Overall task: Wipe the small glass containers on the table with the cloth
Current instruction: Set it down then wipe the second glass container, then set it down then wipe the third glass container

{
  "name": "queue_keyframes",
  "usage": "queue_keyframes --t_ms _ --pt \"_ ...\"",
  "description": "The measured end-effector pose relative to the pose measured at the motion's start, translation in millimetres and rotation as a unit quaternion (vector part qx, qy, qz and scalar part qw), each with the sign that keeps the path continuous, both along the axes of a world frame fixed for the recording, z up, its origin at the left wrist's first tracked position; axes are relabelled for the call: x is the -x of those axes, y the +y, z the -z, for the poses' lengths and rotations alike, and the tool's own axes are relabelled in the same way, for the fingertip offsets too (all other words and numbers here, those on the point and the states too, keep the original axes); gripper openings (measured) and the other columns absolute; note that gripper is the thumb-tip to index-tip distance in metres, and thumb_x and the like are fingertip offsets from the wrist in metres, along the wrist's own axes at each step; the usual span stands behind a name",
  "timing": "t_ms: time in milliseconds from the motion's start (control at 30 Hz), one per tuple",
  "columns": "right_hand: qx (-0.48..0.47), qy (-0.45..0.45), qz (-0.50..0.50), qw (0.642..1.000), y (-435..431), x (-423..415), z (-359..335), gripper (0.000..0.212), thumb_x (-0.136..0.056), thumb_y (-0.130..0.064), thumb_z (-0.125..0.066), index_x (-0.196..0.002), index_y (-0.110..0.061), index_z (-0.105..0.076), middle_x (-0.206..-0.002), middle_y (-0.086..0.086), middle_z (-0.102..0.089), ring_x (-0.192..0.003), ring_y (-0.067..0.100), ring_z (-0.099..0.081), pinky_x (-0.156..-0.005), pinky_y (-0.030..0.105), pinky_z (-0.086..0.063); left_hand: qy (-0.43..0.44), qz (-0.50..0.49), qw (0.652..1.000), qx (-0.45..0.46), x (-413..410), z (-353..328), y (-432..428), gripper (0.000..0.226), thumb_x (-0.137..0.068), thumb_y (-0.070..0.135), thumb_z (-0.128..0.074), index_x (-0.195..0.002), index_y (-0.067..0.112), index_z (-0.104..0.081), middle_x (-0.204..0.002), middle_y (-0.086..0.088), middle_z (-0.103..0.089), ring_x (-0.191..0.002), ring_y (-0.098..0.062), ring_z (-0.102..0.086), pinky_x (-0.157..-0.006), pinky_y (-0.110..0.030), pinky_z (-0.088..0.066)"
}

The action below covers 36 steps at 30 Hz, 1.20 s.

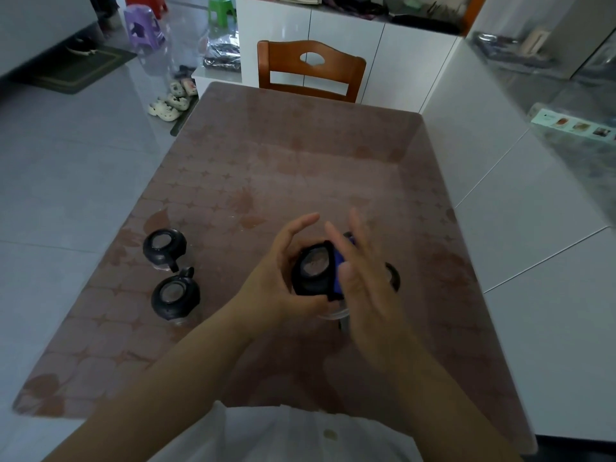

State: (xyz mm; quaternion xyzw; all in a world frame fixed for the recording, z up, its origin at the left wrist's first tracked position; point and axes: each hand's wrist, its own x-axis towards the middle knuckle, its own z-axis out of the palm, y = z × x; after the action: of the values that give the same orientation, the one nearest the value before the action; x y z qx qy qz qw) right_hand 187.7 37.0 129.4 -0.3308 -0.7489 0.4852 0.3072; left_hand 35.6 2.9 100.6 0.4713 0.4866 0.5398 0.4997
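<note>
- Patterned brown table fills the view, a wooden chair at its far end, pale floor tiles off to the left.
- Centre stage: one small glass container with a black lid, lifted just off the tabletop between both hands.
- Left hand is wrapped around its left side, thumb underneath, fingers curled over. That's the steadying grip, judging by how it cups the body.
- Right hand presses a blue cloth flat against the container's right side, fingers extended rather than clenched, so the palm does the rubbing.
- Count them up: two more containers sit to the left, the far one and the near one, close together.
- A fourth dark rim peeks out behind the right hand. Mostly hidden, so I can't say for sure it's another container.
- One cloth only.
</note>
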Motion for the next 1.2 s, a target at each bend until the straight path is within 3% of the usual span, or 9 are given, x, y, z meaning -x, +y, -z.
queue_keyframes --t_ms 167,333,500,533,633,733,867,1067,1200 --pt "0.050 0.018 0.027 0.998 1 7 9 0.046 -0.090 -0.044 -0.033 -0.127 -0.063 -0.013 -0.152 -0.025 0.017 -0.123 -0.033 0.005 -0.095 -0.008 -0.017 0.030 0.001 0.999 0.011 -1 2 4 0.099 -0.058 0.010 -0.082 -0.139 0.032 -0.030 -0.120 0.011 -0.062 -0.115 -0.013 -0.061 -0.097 -0.034 -0.051" --pt "0.139 0.094 0.039 0.985 4 2 13 0.051 -0.088 -0.040 -0.038 -0.126 -0.064 -0.014 -0.137 -0.045 -0.009 -0.120 -0.030 -0.021 -0.095 0.000 -0.032 0.015 0.016 1.000 0.016 -1 5 0 0.096 -0.064 -0.001 -0.078 -0.139 0.032 -0.029 -0.120 0.008 -0.062 -0.115 -0.015 -0.061 -0.096 -0.032 -0.051" --pt "0.222 0.149 0.085 0.960 12 -6 30 0.055 -0.082 -0.040 -0.048 -0.128 -0.064 -0.028 -0.154 -0.015 -0.021 -0.136 0.012 -0.035 -0.108 0.041 -0.040 -0.017 0.012 0.999 0.024 2 6 -5 0.095 -0.060 0.010 -0.079 -0.136 0.038 -0.031 -0.119 0.005 -0.064 -0.115 -0.017 -0.061 -0.090 -0.027 -0.052" --pt "0.235 0.149 0.101 0.955 12 -9 35 0.054 -0.081 -0.039 -0.049 -0.126 -0.063 -0.031 -0.153 -0.012 -0.026 -0.135 0.014 -0.038 -0.106 0.042 -0.042 -0.017 0.005 1.000 0.024 3 6 -4 0.095 -0.059 0.010 -0.080 -0.135 0.038 -0.032 -0.118 0.006 -0.065 -0.115 -0.016 -0.061 -0.090 -0.026 -0.053" --pt "0.273 0.137 0.143 0.941 11 -21 53 0.050 -0.077 -0.038 -0.052 -0.119 -0.062 -0.036 -0.142 -0.008 -0.046 -0.116 0.004 -0.056 -0.088 0.028 -0.054 0.005 -0.014 0.999 0.032 11 8 -3 0.096 -0.060 0.007 -0.082 -0.134 0.039 -0.031 -0.116 0.014 -0.065 -0.114 -0.009 -0.061 -0.091 -0.023 -0.052" --pt "0.282 0.084 0.186 0.938 9 -36 65 0.048 -0.082 -0.040 -0.052 -0.120 -0.062 -0.033 -0.145 -0.010 -0.041 -0.115 0.010 -0.056 -0.086 0.029 -0.050 0.021 -0.024 0.998 0.055 19 16 -1 0.096 -0.056 0.019 -0.084 -0.133 0.044 -0.033 -0.117 0.018 -0.064 -0.114 -0.006 -0.060 -0.093 -0.024 -0.052" --pt "0.284 0.036 0.232 0.930 8 -59 71 0.052 -0.096 -0.022 -0.041 -0.142 -0.037 -0.023 -0.135 -0.015 -0.035 -0.104 0.003 -0.047 -0.066 0.006 -0.044 0.063 -0.034 0.993 0.089 21 31 8 0.098 -0.056 0.021 -0.089 -0.132 0.045 -0.032 -0.118 0.016 -0.061 -0.114 -0.005 -0.059 -0.096 -0.027 -0.049" --pt "0.318 0.013 0.267 0.910 2 -86 79 0.049 -0.096 -0.023 -0.041 -0.142 -0.033 -0.026 -0.139 -0.003 -0.044 -0.100 0.006 -0.053 -0.086 0.024 -0.045 0.158 -0.034 0.979 0.127 4 62 48 0.095 -0.069 0.011 -0.083 -0.141 0.033 -0.025 -0.125 0.004 -0.050 -0.108 -0.011 -0.053 -0.096 -0.027 -0.042" --pt "0.350 0.021 0.294 0.889 -1 -102 82 0.045 -0.097 -0.022 -0.039 -0.139 -0.031 -0.029 -0.123 -0.001 -0.055 -0.092 0.001 -0.056 -0.077 0.023 -0.047 0.214 -0.044 0.964 0.152 -11 95 84 0.099 -0.066 0.017 -0.085 -0.143 0.030 -0.024 -0.116 0.006 -0.046 -0.117 -0.023 -0.050 -0.108 -0.044 -0.037"
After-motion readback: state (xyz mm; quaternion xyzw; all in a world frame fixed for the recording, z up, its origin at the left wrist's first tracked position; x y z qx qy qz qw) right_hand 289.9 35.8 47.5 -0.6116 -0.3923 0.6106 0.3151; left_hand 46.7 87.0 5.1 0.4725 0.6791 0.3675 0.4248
